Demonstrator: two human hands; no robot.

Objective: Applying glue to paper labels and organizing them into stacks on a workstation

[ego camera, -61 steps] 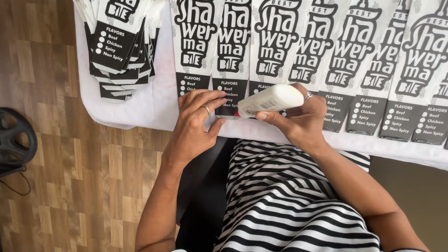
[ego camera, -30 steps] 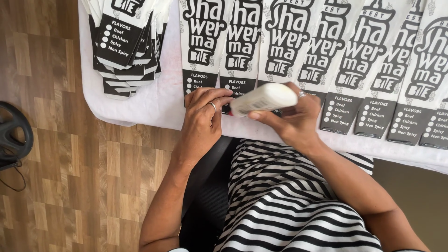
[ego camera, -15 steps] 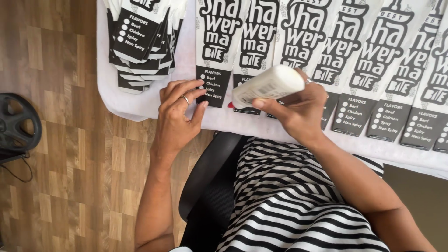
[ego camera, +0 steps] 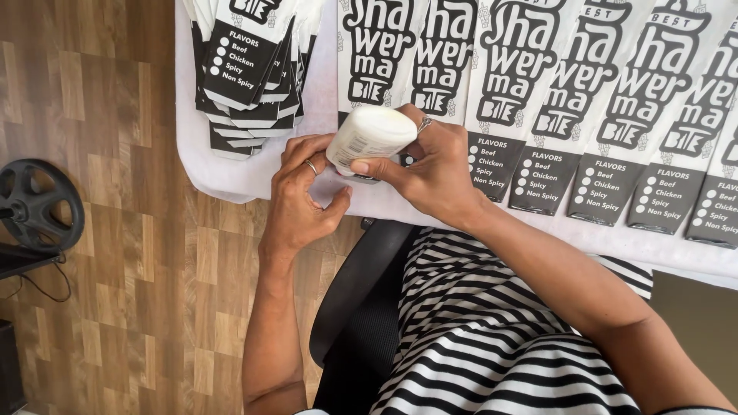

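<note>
My right hand (ego camera: 434, 170) grips a white glue bottle (ego camera: 370, 138), tipped nozzle-down onto the bottom black panel of the leftmost paper bag (ego camera: 377, 61) in a row of flat black-and-white printed paper bags (ego camera: 584, 115) laid side by side on the white table (ego camera: 231, 180). My left hand (ego camera: 304, 196), a ring on one finger, rests beside the bottle's lower end at the table's front edge, fingers curled by the nozzle. The nozzle tip itself is hidden behind my fingers.
A fanned stack of the same printed bags (ego camera: 250, 77) lies at the table's left end. A black chair (ego camera: 361, 300) sits under me. On the wooden floor to the left stands a black round object with a cable (ego camera: 34, 207).
My hands and the bottle have shifted left along the row to the leftmost bag. The bottle has swung from lying nearly flat to standing more upright.
</note>
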